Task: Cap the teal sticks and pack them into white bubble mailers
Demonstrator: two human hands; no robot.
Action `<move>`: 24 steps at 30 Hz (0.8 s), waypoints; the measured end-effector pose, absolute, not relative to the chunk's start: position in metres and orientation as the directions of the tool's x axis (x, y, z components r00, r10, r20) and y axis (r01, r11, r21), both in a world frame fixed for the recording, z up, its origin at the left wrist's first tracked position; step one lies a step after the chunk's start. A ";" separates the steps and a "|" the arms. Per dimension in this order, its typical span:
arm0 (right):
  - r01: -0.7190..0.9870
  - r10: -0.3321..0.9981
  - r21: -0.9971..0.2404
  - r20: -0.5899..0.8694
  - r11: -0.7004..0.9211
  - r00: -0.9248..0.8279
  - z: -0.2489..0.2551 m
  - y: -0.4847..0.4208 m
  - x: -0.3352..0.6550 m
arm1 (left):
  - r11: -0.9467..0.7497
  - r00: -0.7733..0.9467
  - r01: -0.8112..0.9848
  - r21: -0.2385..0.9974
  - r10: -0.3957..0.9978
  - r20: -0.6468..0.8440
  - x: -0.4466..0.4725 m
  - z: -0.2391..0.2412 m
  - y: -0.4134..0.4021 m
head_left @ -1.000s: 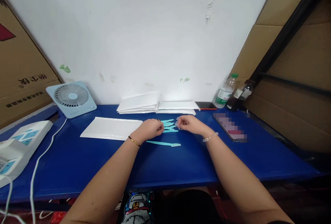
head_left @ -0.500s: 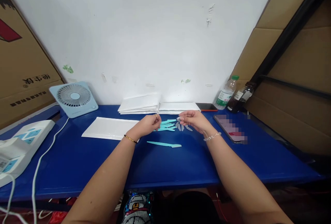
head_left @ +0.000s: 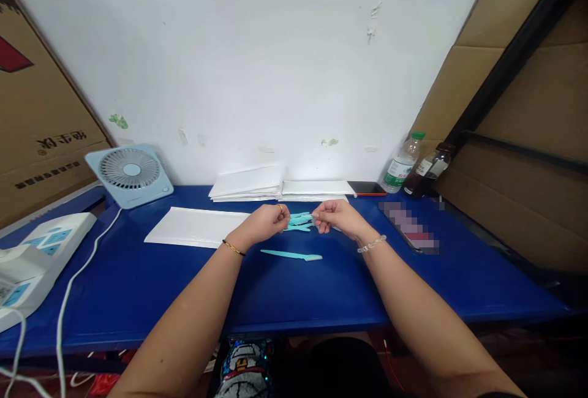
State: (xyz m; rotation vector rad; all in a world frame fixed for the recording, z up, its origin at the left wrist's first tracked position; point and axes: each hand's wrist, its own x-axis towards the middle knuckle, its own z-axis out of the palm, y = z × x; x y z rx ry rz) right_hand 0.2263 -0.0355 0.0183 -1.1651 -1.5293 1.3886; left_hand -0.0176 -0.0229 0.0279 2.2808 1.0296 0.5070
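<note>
My left hand is closed with a teal eyebrow razor that seems to run from its fingers toward the right. Facing it, my right hand pinches a small clear blade cap at the razor's tip; whether the cap is on the blade I cannot tell. More teal razors lie in a pile behind and below the fingers. In front of both hands one single razor lies flat on the table, its pale end pointing right. Other loose caps are mostly hidden by my right hand.
A white padded envelope lies left on the blue table, with stacked envelopes by the wall. A fan and power strip stand left. Phones and two bottles are on the right.
My right hand has moved left with the clear cap, closing the gap to my left hand. It now covers most of the loose caps. My left hand has shifted slightly right.
</note>
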 end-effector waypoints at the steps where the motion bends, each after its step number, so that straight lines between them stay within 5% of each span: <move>1: 0.157 0.944 -0.988 -0.052 -0.001 -0.326 0.018 -0.037 0.225 | -0.550 0.647 0.558 0.621 0.757 0.090 -0.015 0.029 -0.025; 6: 0.296 0.865 -0.954 -0.116 0.038 -0.488 0.021 -0.037 0.232 | -0.628 0.701 0.611 0.482 0.712 0.039 -0.006 0.035 -0.035; 10: 0.474 0.947 -0.859 0.033 0.191 -0.320 0.021 -0.031 0.250 | -0.651 0.726 0.626 0.429 0.687 -0.018 -0.005 0.035 -0.036; 12: 0.569 0.959 -0.781 0.130 0.256 -0.252 0.019 -0.026 0.259 | -0.661 0.706 0.647 0.381 0.708 0.030 -0.007 0.031 -0.031; 17: 0.710 0.908 -0.588 0.109 0.388 -0.405 0.008 -0.019 0.262 | -0.660 0.645 0.709 0.249 0.749 0.151 -0.012 0.016 -0.017; 24: 0.742 0.876 -0.499 0.078 0.448 -0.476 0.008 -0.021 0.257 | -0.632 0.630 0.725 0.274 0.769 0.108 -0.008 0.009 -0.012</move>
